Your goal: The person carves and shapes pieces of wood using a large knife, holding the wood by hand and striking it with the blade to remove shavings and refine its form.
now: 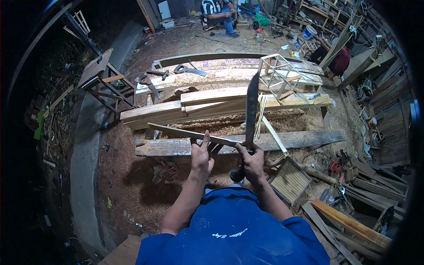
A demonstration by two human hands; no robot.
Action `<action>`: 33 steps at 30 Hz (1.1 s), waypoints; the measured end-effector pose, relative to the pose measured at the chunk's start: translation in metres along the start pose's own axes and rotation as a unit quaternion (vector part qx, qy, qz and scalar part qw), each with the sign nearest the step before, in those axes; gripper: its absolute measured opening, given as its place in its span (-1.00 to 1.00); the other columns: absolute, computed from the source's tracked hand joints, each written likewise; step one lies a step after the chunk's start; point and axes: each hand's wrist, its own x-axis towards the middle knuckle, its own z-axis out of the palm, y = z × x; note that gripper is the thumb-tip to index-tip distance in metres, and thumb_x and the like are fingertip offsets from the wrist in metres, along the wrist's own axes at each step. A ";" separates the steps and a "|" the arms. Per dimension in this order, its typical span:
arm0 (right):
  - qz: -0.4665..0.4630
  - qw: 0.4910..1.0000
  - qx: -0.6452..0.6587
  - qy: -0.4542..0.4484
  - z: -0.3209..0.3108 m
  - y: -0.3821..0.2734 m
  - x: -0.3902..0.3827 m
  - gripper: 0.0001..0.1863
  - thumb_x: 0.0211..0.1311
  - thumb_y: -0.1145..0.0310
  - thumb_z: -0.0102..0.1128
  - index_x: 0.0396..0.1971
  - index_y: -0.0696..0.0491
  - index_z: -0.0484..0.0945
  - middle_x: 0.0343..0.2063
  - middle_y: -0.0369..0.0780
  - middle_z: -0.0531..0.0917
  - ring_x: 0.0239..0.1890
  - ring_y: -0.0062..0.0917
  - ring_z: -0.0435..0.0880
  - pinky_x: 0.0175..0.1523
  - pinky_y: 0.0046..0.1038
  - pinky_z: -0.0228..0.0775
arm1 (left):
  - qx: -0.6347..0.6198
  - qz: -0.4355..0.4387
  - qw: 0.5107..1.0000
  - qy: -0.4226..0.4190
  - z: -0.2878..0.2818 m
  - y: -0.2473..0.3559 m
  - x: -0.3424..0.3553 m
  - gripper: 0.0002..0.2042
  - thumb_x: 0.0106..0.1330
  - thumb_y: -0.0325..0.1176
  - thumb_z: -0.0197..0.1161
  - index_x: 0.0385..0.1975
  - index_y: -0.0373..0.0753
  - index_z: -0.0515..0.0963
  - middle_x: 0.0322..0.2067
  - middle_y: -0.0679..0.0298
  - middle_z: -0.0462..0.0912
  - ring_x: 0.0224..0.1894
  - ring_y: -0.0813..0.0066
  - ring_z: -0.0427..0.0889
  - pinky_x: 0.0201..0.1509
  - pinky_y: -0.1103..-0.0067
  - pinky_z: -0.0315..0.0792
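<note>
In the head view, the left hand gripped a thin wooden slat that angled out to the left over the plank desk. The right hand was clenched round the handle of a long machete, blade upright, touching the slat's near end.

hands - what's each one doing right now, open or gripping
Left hand: closed on the thin wooden strip.
Right hand: closed on the handle of the long blade, held upright.
</note>
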 end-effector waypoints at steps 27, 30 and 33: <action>-0.017 0.999 -0.013 0.026 -0.037 -0.019 0.008 -0.85 0.30 0.34 0.36 -0.36 0.07 0.58 -0.69 -0.43 0.47 -0.73 -0.76 0.38 -0.63 -0.61 0.18 | 0.759 0.193 0.604 -0.149 -0.052 0.077 -0.016 -0.60 0.32 -0.04 0.34 0.04 -0.13 0.63 -0.03 0.06 0.68 0.09 0.18 0.62 0.27 0.24 0.31; -0.029 0.999 0.000 0.019 -0.035 -0.028 0.004 -0.84 0.30 0.33 0.36 -0.38 0.08 0.59 -0.68 -0.44 0.48 -0.72 -0.77 0.39 -0.60 -0.62 0.17 | 0.707 0.046 0.668 -0.227 -0.037 0.073 -0.021 -0.71 0.35 -0.22 0.34 -0.10 -0.31 0.67 -0.31 -0.03 0.73 -0.32 0.22 0.70 -0.18 0.44 0.54; -0.054 0.998 0.006 0.026 -0.039 -0.025 0.008 -0.82 0.31 0.31 0.35 -0.38 0.08 0.59 -0.68 -0.43 0.48 -0.72 -0.76 0.39 -0.62 -0.61 0.18 | 0.635 0.021 0.706 -0.311 -0.037 0.055 -0.021 -0.72 0.37 -0.26 0.33 -0.09 -0.35 0.65 -0.35 0.15 0.74 -0.35 0.54 0.61 -0.22 0.52 0.50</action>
